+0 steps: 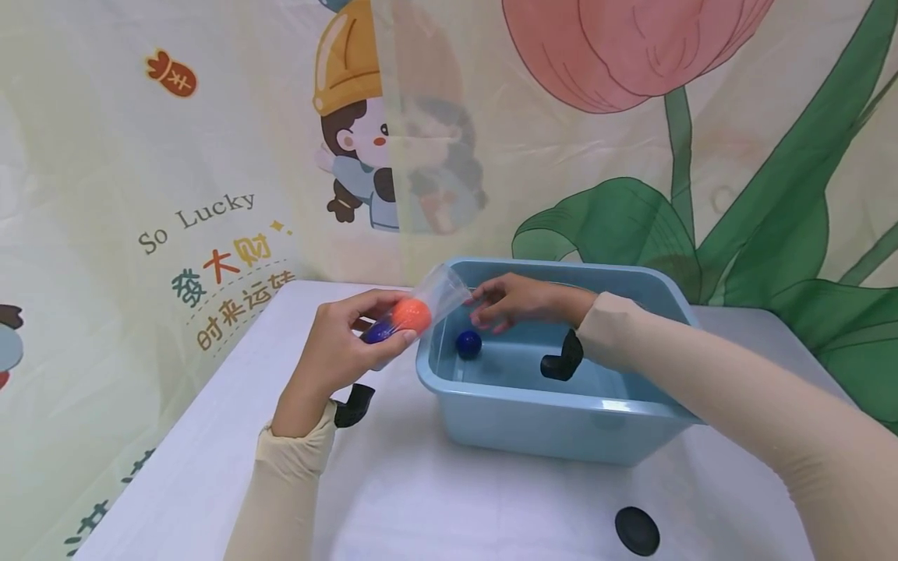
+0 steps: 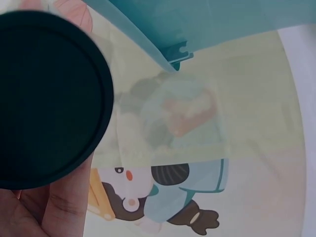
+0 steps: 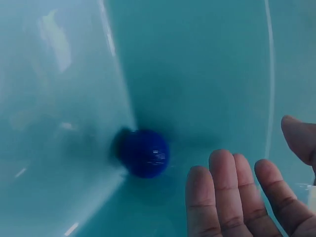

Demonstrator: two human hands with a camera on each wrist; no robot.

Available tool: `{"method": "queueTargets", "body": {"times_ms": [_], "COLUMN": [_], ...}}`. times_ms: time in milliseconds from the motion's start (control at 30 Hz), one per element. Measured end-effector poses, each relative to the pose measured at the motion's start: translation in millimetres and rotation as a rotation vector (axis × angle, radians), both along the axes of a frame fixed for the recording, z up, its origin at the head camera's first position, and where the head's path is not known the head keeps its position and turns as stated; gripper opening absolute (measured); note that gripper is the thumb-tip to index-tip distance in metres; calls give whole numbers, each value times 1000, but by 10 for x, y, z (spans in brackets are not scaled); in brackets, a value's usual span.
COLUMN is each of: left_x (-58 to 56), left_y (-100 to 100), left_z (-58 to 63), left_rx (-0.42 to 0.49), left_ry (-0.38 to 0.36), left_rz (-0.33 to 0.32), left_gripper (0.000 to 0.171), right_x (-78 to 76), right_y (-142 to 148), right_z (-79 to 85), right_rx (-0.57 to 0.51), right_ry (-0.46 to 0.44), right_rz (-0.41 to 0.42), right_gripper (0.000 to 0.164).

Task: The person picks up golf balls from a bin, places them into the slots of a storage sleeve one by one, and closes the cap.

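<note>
My left hand (image 1: 344, 335) grips a clear tube (image 1: 449, 292), tilted with its mouth over the left end of the blue basin (image 1: 533, 436). Inside the tube sit an orange ball (image 1: 411, 315) and, below it, something dark blue (image 1: 381, 330). The tube's dark round base (image 2: 49, 98) fills the left of the left wrist view. Above the basin, near the tube's mouth, my right hand (image 1: 519, 302) has its fingers loosely extended and holds nothing. A dark blue ball (image 3: 144, 154) lies in a corner of the basin floor, just beyond the right fingertips (image 3: 200, 182).
A flat black disc (image 1: 637, 531) lies on the white tabletop (image 1: 421, 499) in front of the basin. Behind the table hangs a printed cloth (image 1: 266, 140) with a large flower, a cartoon figure and lettering.
</note>
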State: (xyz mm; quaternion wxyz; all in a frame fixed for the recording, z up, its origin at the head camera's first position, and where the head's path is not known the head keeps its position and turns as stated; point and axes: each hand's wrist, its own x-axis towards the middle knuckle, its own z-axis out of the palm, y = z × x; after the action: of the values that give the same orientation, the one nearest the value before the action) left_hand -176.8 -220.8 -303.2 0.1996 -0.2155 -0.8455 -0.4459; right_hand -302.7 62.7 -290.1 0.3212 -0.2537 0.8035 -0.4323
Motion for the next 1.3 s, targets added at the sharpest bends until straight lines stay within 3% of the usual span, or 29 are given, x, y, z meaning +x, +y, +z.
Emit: {"method": "queueTargets", "body": {"times_ms": [467, 633, 833, 1133, 1300], "left_x": [-18, -12, -28, -28, -20], "left_y": [18, 30, 51, 56, 55], "left_z": [-15, -8, -11, 3, -23], "left_rx": [-21, -20, -26, -31, -29], "left_ry": [-23, -27, -17, -19, -27], "left_rz": [4, -1, -12, -7, -4], "left_gripper": [38, 38, 37, 37, 37], "right_x": [-63, -70, -58, -45, -68], "right_y": [-88, -112, -135, -178, -223], "right_z": [-201, -277, -370, -496, -608], "right_rx": [87, 107, 131, 182, 191], "right_ry": [-181, -220, -218, -140, -131], "right_rz": [-183, -217, -264, -273, -255], "right_gripper": [54, 41, 15, 30, 18]}}
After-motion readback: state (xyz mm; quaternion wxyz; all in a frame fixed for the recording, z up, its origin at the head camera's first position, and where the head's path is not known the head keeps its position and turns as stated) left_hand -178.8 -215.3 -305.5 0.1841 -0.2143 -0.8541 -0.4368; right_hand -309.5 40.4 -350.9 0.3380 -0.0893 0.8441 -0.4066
